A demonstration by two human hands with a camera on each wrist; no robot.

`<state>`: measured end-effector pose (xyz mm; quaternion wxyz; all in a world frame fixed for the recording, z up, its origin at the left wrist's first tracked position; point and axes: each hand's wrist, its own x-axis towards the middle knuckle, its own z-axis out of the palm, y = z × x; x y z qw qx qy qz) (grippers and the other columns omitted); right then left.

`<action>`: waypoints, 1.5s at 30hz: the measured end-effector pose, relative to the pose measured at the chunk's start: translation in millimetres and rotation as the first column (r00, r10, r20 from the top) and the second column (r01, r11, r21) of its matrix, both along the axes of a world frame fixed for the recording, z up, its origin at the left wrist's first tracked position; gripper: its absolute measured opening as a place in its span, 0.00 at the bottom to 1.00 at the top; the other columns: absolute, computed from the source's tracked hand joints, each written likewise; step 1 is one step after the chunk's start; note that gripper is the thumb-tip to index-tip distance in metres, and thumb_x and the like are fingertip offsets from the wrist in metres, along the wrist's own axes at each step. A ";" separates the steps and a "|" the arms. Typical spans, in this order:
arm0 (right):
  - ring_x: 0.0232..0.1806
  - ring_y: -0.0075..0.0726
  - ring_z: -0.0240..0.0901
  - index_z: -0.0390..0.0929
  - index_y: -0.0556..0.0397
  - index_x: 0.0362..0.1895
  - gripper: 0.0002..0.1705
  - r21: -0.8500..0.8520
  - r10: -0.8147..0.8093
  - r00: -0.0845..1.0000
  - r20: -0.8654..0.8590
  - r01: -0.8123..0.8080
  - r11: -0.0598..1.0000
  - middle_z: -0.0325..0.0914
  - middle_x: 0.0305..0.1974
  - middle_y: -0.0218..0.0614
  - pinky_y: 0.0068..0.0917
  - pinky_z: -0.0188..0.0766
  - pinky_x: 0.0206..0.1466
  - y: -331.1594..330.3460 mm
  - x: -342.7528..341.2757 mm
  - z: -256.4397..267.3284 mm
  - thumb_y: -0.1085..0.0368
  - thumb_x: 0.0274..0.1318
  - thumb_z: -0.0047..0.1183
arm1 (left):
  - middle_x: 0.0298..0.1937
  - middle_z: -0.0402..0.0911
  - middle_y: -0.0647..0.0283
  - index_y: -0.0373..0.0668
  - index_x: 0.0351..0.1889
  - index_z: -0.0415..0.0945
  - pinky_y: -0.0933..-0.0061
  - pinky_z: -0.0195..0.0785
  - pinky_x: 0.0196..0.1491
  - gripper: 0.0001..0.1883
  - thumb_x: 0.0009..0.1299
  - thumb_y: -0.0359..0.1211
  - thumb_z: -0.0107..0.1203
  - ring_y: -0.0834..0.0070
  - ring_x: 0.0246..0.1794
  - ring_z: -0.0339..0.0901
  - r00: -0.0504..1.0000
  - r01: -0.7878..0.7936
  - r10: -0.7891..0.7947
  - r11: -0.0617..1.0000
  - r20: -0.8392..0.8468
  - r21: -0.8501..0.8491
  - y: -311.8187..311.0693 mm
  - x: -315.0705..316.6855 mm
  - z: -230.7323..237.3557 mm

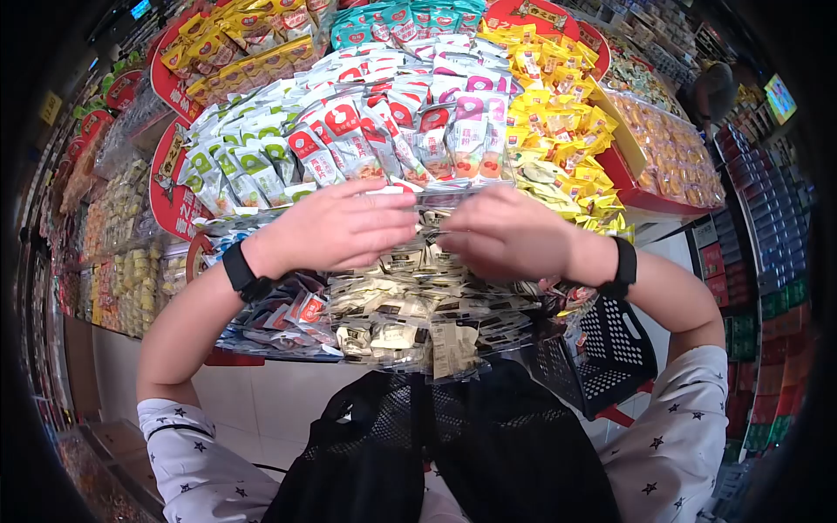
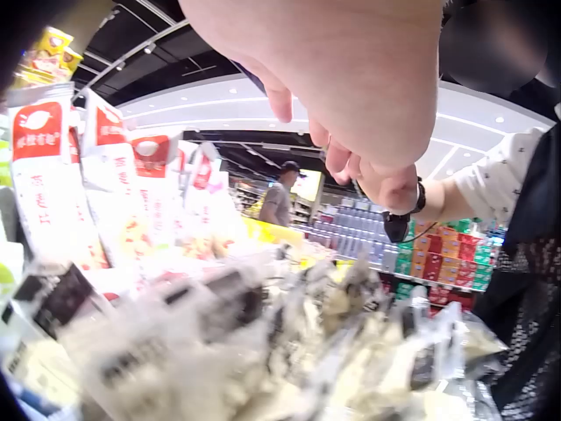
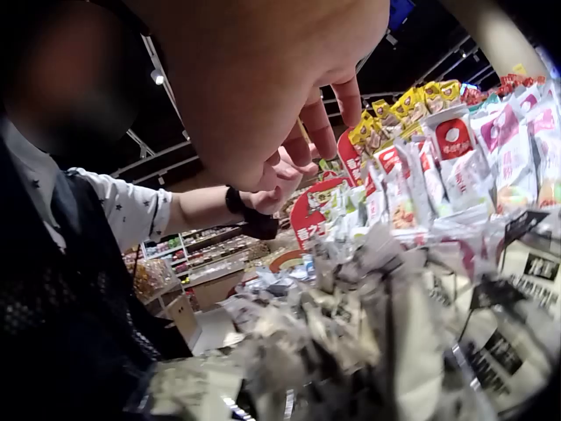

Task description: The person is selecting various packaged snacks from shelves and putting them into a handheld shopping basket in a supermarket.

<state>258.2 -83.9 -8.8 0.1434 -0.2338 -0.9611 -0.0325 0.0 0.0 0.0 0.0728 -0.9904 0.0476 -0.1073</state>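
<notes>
Both hands hover palm down, fingertips toward each other, above a pile of small cream-coloured snack packets with dark labels. My left hand has its fingers extended to the right and holds nothing. Opposite it, my right hand is blurred in the head view; the right wrist view shows its fingers hanging loosely with nothing in them. The left wrist view puts the cream packets below the left hand. Just beyond the hands stand white packets with red labels.
White packets with green labels stand at the left, yellow packets at the right. Under the display's right side is a black perforated basket. Reddish packets lie left of the cream pile. Another person stands in the background.
</notes>
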 end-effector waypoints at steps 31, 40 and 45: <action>0.41 0.46 0.73 0.72 0.50 0.46 0.23 -0.473 -0.291 0.950 -0.116 0.205 0.857 0.73 0.45 0.40 0.34 0.72 0.43 -103.1 -13.5 -49.0 0.70 0.39 0.52 | 0.33 0.72 0.67 0.41 0.38 0.73 0.79 0.67 0.31 0.17 0.47 0.29 0.53 0.77 0.30 0.70 0.947 -0.161 0.206 0.968 0.248 -0.191 -169.5 1.1 -111.7; 0.35 0.45 0.75 0.75 0.53 0.42 0.16 -0.506 -0.406 0.850 -0.336 0.201 0.839 0.76 0.36 0.42 0.32 0.72 0.38 -79.8 -21.4 3.5 0.73 0.43 0.52 | 0.17 0.64 0.73 0.47 0.16 0.67 0.80 0.52 0.24 0.04 0.49 0.32 0.49 0.80 0.21 0.65 0.918 -0.383 0.374 0.923 0.132 0.046 -184.2 28.3 -121.1; 0.36 0.44 0.75 0.75 0.53 0.41 0.14 -0.172 -0.323 0.767 -0.554 0.273 0.946 0.77 0.35 0.42 0.32 0.72 0.38 -16.8 -33.9 15.6 0.73 0.45 0.52 | 0.16 0.65 0.73 0.49 0.15 0.67 0.78 0.52 0.23 0.04 0.50 0.33 0.49 0.80 0.18 0.65 0.880 -0.474 0.469 0.870 0.073 0.134 -182.4 45.9 -133.8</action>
